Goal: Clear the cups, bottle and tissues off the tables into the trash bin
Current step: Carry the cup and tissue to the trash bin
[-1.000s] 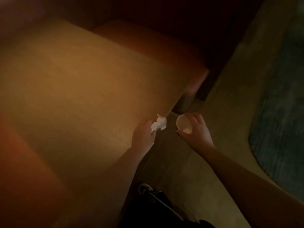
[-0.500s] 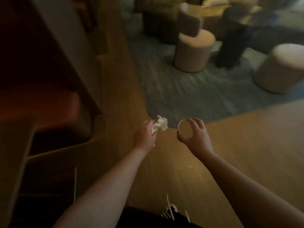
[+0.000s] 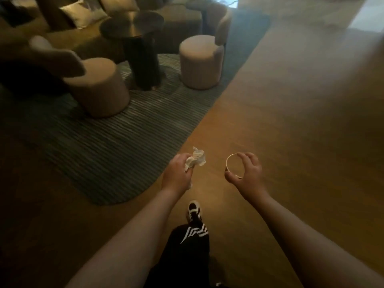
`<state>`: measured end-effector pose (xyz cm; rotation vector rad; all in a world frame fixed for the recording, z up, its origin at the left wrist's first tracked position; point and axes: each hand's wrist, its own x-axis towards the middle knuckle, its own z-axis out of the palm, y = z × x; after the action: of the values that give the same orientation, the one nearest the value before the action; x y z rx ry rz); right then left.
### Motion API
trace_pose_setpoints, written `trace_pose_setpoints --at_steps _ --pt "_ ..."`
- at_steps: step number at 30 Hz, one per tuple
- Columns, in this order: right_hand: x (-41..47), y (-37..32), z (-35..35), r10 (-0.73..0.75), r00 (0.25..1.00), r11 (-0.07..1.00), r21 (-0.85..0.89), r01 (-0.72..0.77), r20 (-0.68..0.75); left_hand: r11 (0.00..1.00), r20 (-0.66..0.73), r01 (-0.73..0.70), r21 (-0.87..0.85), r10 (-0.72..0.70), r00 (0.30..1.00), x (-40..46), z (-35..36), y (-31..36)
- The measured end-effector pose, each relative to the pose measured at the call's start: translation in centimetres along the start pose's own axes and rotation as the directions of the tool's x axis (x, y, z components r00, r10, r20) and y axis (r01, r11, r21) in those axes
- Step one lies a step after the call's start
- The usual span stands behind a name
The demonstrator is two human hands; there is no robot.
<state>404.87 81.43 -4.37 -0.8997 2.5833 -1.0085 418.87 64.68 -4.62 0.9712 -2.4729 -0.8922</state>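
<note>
My left hand (image 3: 178, 173) grips a crumpled white tissue (image 3: 196, 160), which sticks out above the fingers. My right hand (image 3: 247, 175) holds a small paper cup (image 3: 233, 165) by its rim, fingers curled round it, its mouth facing me. Both hands are held out in front of me over a wooden floor. No trash bin or bottle is in view.
A striped grey-green rug (image 3: 108, 146) lies to the left. On it stand two round beige stools (image 3: 101, 88) (image 3: 200, 61), a dark round side table (image 3: 137, 32) and sofas behind. Wooden floor (image 3: 291, 100) stretches ahead and right. My shoe (image 3: 194, 210) steps forward below.
The view has swung away from the wooden table to the lounge area and open floor. Both hands keep their hold on tissue and cup, now further apart.
</note>
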Motion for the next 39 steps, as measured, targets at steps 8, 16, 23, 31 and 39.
trace_pose_setpoints --at_steps 8,16,23,31,39 --pt "18.5 6.6 -2.5 0.119 0.989 0.992 -0.024 -0.122 -0.09 0.995 0.086 -0.095 -0.021 0.097 0.992 20.5 9.7 3.4" --pt "37.9 9.8 -8.9 0.194 0.967 0.978 -0.044 -0.203 -0.165 0.992 0.163 -0.128 -0.008 0.127 0.978 41.1 15.0 10.3" --pt "47.9 14.4 -13.1 0.271 0.936 0.959 -0.014 -0.282 -0.225 0.986 0.216 -0.164 -0.015 0.164 0.963 52.9 20.5 16.3" --pt "62.6 23.0 -18.7 0.259 0.932 0.964 0.009 -0.265 -0.252 0.981 0.226 -0.196 -0.006 0.193 0.955 65.9 30.1 24.4" --pt "75.3 30.3 -26.2 0.239 0.948 0.969 -0.009 -0.246 -0.208 0.976 0.222 -0.219 0.017 0.209 0.952 77.3 37.4 34.2"
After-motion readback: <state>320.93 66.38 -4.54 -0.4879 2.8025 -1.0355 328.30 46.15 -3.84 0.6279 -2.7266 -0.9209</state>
